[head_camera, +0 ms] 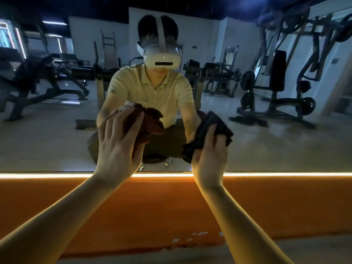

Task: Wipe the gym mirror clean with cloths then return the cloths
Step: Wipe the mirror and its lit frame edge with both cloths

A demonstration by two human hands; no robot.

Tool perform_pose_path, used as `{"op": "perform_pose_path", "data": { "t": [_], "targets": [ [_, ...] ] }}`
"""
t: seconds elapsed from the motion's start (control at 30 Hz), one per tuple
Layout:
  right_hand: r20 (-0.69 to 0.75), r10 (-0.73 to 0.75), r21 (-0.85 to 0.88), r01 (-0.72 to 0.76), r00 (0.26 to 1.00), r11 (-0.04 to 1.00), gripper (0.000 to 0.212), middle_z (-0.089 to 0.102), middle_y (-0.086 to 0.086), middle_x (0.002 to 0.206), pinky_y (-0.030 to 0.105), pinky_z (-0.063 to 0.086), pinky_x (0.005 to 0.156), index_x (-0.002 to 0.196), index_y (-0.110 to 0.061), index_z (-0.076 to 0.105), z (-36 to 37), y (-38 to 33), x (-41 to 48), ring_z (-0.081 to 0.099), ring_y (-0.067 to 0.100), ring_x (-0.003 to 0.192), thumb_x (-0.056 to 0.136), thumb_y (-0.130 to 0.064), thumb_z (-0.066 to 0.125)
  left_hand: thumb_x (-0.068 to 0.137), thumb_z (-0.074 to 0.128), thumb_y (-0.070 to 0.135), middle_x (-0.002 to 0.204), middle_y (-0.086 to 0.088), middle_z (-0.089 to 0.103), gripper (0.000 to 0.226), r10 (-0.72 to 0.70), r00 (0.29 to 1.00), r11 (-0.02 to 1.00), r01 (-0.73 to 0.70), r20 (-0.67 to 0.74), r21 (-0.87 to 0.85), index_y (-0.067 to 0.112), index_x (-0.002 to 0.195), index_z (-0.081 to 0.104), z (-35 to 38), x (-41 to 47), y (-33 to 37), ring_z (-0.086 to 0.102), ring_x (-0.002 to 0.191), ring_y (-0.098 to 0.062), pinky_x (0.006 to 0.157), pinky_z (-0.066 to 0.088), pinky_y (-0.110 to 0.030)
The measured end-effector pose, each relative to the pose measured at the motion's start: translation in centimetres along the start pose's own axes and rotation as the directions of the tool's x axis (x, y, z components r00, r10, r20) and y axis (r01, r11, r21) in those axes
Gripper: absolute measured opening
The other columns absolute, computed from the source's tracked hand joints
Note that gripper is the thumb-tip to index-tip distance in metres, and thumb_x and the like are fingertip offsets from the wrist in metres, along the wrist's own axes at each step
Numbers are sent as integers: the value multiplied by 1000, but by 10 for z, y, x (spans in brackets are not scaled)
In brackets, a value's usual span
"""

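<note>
Fingers (112, 126) of the left hand (118, 143) lie straight and spread, flattening a brown cloth (150, 121) against the gym mirror (57, 140). The right hand (209, 157) curls its fingers round a bunched black cloth (213, 122), apparently held to the glass just beside the first. Both cloths sit low on the mirror, a little above its bottom edge, where a glowing light strip (285, 174) tops an orange wall panel (152, 206). Bare forearms reach forward from the bottom of the view. Reflected in the glass are a seated person in a headset and yellow shirt, with weight machines (276, 82) behind. Wiping appears to be under way, with the return of the cloths yet to come. The cloths look soft, light and limp, likely to fold or slip under the palm; a flat hand over the middle spreads pressure, while a gathered fistful keeps loose corners in check. The glass, rigid and smooth, should take firm, even pressure rather than a jab
</note>
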State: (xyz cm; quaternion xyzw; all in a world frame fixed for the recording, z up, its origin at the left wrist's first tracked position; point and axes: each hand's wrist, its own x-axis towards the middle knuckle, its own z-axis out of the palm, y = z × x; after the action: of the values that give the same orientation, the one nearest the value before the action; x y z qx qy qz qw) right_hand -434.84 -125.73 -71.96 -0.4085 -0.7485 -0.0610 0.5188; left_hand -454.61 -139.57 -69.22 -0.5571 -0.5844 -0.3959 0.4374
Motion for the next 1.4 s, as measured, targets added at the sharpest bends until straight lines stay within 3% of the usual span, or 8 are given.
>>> {"op": "perform_pose_path", "data": {
  "t": [0.3,0.47,0.63,0.8,0.93,1.03,1.27,1.4],
  "targets": [
    [237,-753,43,768,614,639,78,54,10,115,43,55,90,152,-19,46,59,-81,-72,60,25,100,81,-21,78,101,60,22,144,-32,48,57,-106,994,984,107,-19,140,3,153,46,-47,-22,-79,47,126,-48,108,35,-58],
    [103,-549,-64,557,829,828,83,48,16,119,48,57,86,157,-12,33,20,-5,-27,58,29,99,85,-13,76,106,57,29,147,-27,46,55,-95,992,992,102,-85,77,5,154,46,-30,-30,-82,47,131,-45,111,35,-53],
    [-146,66,-89,-79,987,993,72,45,32,140,46,60,77,160,-4,25,-26,-1,45,64,42,105,93,-13,51,101,63,19,154,-27,41,62,-181,974,983,184,-137,7,9,157,39,-12,-32,-71,39,142,-47,121,29,-61],
    [-169,-184,-96,169,968,981,73,45,15,125,37,53,81,158,-12,30,3,-63,35,54,22,101,91,-16,59,108,48,33,160,-20,32,58,-212,965,977,211,-152,-22,11,160,35,-1,-34,-72,32,148,-43,127,20,-57],
    [191,-745,-5,759,640,651,64,53,11,115,46,51,91,156,-17,37,46,-109,-27,59,27,101,94,-21,55,110,43,36,160,-20,33,57,-172,978,984,176,-119,26,13,161,34,-7,-36,-78,35,145,-42,125,24,-55],
    [345,-845,-46,906,409,420,62,61,9,122,40,51,93,153,-20,47,51,-105,-36,62,24,107,93,-28,60,104,56,30,158,-21,38,61,-145,987,985,151,-74,82,13,160,37,-17,-34,-83,40,141,-45,118,31,-54],
    [-106,-322,-74,316,941,946,73,50,18,117,43,52,82,157,-9,36,-5,-50,34,54,29,98,90,-14,65,99,68,21,151,-26,45,63,-87,994,985,74,73,155,8,156,43,-59,-27,-76,49,133,-44,113,40,-56],
    [-145,-77,9,79,986,997,75,49,26,125,45,51,83,158,-4,33,-16,-76,40,55,35,103,90,-11,64,102,62,28,147,-21,50,55,-118,985,980,96,122,176,6,151,52,-94,-19,-73,52,129,-38,108,45,-53]
  ]
}}
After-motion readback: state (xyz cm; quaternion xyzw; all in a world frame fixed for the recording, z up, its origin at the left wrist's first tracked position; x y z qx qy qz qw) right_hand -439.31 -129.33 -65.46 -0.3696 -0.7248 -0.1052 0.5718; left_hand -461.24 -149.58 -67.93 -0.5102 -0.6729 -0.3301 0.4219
